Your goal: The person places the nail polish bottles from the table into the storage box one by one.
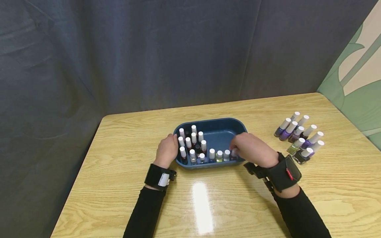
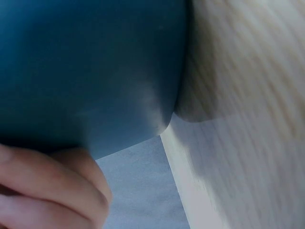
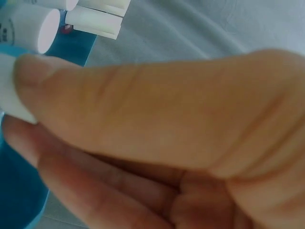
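A blue oval tray [image 1: 212,125] holds several nail polish bottles [image 1: 193,155] with white caps, standing along its left end and near side. My left hand [image 1: 167,150] grips the tray's left end, fingers curled over the rim; in the left wrist view those fingers [image 2: 52,186] lie against the blue wall [image 2: 95,71]. Inside the tray's near right part, my right hand [image 1: 254,148] pinches a dark nail polish bottle [image 1: 233,156] at the end of the near row. The right wrist view shows thumb and fingers on its white cap [image 3: 12,90].
On the right of the wooden table [image 1: 128,142] stands a cluster of more nail polish bottles [image 1: 287,132], purple, dark and one yellow-green. A dark curtain [image 1: 178,56] hangs behind the table's back edge, and a patterned green panel [image 1: 360,96] borders the right.
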`<state>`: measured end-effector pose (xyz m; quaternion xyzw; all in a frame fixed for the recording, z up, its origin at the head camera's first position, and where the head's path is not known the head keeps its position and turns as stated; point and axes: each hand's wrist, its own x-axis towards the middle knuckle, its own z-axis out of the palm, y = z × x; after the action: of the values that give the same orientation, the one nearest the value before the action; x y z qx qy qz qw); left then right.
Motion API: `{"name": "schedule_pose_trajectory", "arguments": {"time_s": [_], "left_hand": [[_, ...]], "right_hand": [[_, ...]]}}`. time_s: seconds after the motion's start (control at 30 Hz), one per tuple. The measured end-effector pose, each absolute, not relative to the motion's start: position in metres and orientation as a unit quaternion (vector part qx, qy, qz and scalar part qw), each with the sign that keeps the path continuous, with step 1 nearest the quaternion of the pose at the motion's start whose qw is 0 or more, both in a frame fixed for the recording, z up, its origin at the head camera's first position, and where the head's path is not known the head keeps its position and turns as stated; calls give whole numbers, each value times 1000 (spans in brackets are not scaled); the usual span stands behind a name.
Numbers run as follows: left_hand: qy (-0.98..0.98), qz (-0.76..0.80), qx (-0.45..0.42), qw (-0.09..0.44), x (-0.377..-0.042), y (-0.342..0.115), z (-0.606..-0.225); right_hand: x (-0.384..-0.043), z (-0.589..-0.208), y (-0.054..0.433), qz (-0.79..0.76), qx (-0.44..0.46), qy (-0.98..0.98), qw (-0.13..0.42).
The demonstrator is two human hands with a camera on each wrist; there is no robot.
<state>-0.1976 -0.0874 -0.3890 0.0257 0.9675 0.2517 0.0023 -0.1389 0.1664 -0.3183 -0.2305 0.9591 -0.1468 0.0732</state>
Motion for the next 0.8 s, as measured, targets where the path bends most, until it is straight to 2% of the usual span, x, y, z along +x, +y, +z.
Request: {"name": "schedule_pose_trajectory", "arguments": {"time_s": [0.8], "left_hand": [[967,256,21,5,-198,-87,-390]], "right_hand": [[-139,-320,166,-147,-231,959,75]]}}
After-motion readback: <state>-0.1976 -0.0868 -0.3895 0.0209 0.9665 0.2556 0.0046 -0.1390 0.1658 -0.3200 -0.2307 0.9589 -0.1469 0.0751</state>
